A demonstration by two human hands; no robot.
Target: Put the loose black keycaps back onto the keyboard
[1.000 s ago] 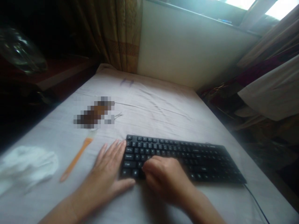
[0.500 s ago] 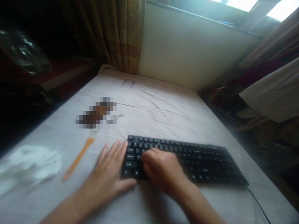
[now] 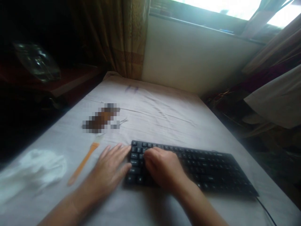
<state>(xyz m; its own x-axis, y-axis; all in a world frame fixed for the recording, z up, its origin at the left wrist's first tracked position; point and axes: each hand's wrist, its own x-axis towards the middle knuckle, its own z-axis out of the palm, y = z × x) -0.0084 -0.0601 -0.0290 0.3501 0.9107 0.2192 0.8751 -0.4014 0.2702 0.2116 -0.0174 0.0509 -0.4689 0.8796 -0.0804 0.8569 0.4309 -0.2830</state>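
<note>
A black computer keyboard (image 3: 211, 171) lies on the pale sheet in front of me, its cable leaving at the right end. My left hand (image 3: 111, 164) rests at the keyboard's left edge, fingers stretched out and thumb against the side. Over the left-hand keys, my right hand (image 3: 163, 164) is closed with its fingers curled down; whatever it may hold is hidden beneath the fingers. Left of my left hand lies an orange-handled brush (image 3: 82, 164) with pale bristles.
A crumpled white cloth (image 3: 39, 169) lies at the left. Beyond the brush is a blurred-out brown and orange thing (image 3: 101, 119), with thin, small items beside it. A curtain (image 3: 131, 40) and a wall with a window stand behind; fabric (image 3: 277, 97) hangs at the right.
My right hand has shifted slightly toward the keyboard's upper rows, still closed. My left thumb has moved up along the keyboard's left edge. The view has tilted a little upward.
</note>
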